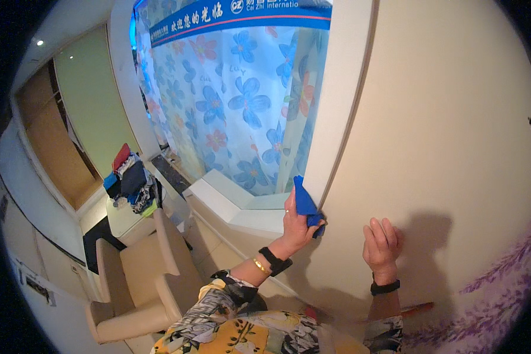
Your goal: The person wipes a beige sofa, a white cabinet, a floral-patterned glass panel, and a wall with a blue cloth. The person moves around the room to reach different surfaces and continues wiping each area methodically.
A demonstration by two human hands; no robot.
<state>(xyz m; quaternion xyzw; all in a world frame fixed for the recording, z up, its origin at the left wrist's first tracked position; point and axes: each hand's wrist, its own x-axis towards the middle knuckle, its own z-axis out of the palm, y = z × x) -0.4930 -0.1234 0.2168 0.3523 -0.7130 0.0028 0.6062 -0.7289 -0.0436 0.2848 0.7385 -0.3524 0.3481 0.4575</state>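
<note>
My left hand (295, 228) grips a blue cloth (305, 201) and presses it against the lower right part of the white window frame (332, 132). Part of the cloth bunches out below my thumb. To the right, my right hand (382, 245) is raised in front of the beige wall (429, 110), with its fingers loosely curled and nothing visible in them. Whether it touches the wall I cannot tell. Behind the frame hangs a curtain with blue and red flowers (248, 101), under a blue banner (248, 20) that bears writing.
A beige armchair (144, 270) stands at the lower left. Beyond it, a pile of folded clothes (132, 181) rests on a small glass-topped table (119, 221). The white sill (256, 219) juts out at the window's base. Purple flower decoration (500, 296) covers the wall's lower right.
</note>
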